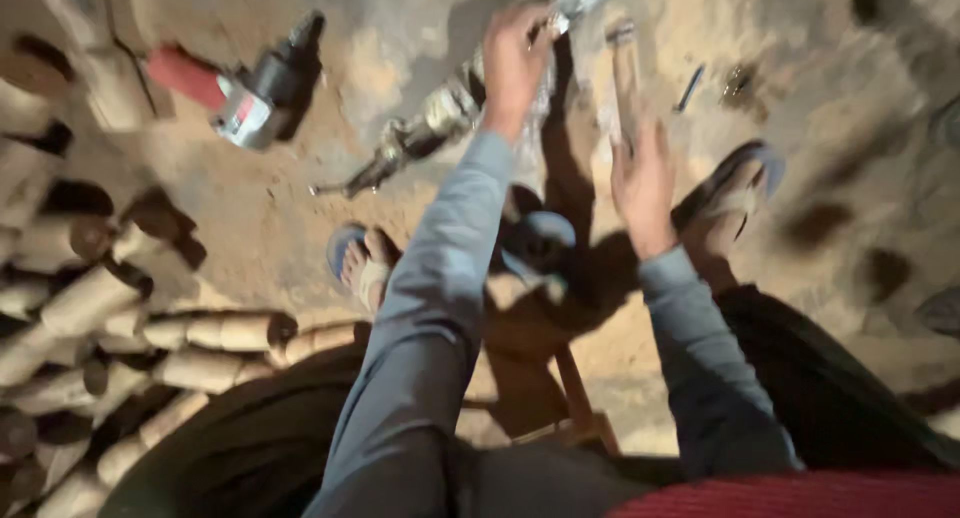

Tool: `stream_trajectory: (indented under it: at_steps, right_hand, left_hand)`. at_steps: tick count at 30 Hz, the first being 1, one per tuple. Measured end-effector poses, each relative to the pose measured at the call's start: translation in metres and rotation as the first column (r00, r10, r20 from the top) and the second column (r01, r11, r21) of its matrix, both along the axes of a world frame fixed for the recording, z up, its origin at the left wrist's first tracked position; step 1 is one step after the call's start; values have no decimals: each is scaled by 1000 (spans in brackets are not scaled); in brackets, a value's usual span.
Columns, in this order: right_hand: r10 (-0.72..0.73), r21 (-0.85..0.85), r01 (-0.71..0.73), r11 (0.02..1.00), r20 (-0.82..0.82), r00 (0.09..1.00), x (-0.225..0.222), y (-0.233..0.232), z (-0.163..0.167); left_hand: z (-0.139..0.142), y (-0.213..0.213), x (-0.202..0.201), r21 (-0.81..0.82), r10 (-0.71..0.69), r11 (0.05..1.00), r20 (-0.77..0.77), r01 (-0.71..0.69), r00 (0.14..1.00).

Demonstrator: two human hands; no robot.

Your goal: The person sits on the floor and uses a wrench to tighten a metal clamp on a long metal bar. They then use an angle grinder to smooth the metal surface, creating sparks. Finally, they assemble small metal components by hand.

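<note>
My left hand (pixel 515 63) grips a long metal tool (pixel 450 108) lying on the dusty floor (pixel 850 98); my right hand (pixel 645 183) hovers open just beside it, so I judge a two-handed grip comes next

Bare dirt floor (pixel 850 108) right of the right hand's fingers (pixel 640 143). Beyond the left fingers (pixel 520 33), blocked by a power grinder (pixel 255 88); wooden pegs (pixel 110 318) heaped farther left.
</note>
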State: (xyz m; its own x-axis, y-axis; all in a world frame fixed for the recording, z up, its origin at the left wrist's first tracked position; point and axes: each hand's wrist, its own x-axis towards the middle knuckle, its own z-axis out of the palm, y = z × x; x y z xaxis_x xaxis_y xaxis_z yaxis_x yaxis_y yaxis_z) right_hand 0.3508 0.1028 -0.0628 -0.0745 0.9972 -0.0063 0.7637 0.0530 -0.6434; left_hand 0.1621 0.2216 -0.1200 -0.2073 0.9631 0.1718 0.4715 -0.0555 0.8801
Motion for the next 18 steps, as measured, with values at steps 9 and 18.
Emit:
stream_trajectory:
  at_steps: [9,18]
  right_hand:
    - [16,9,-20,1000,297,955,33,-75,6]
    - [-16,-23,-30,999,-974,226,26,-74,285]
  left_hand:
    - [189,-78,-6,-107,-205,940,584,324,786]
    - [428,-216,7,189,-420,904,567,385,708]
